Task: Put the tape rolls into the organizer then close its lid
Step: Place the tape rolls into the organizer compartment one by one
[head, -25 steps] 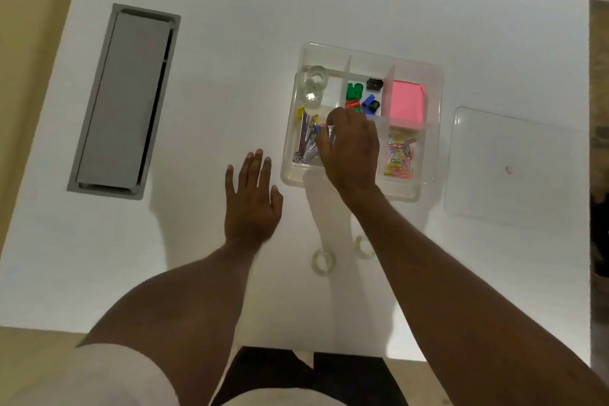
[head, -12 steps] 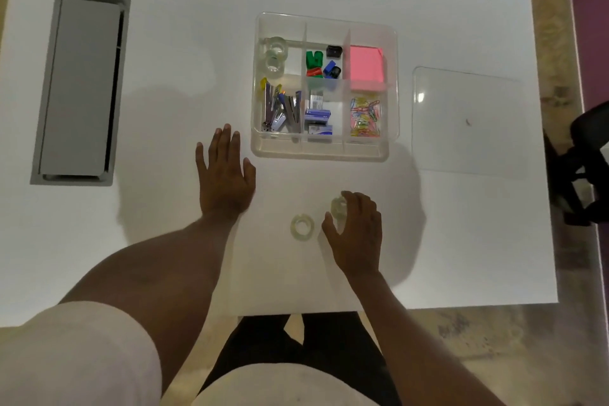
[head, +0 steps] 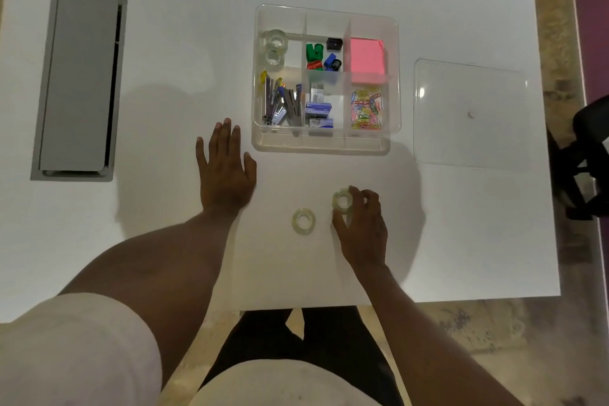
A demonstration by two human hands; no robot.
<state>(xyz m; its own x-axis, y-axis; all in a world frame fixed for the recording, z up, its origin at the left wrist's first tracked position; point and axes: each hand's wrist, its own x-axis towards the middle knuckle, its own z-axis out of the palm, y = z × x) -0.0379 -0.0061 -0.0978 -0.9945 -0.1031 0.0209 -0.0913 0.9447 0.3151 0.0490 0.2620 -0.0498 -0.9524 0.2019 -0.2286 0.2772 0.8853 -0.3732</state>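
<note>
A clear organizer stands open on the white table, split into several compartments. Two tape rolls lie in its far-left compartment. Near the table's front, my right hand grips a clear tape roll between thumb and fingers, tilted up off the table. Another tape roll lies flat just left of it, untouched. My left hand rests flat on the table with fingers spread, left of the organizer's near corner. The clear lid lies flat to the organizer's right.
The organizer also holds staplers, staple boxes, sharpeners, pink sticky notes and paper clips. A grey cable hatch is set into the table at left. A black chair stands off the right edge.
My right hand drew back from the organizer to the near tape rolls and closed on the right one, tipping it up. The left hand stayed flat.
</note>
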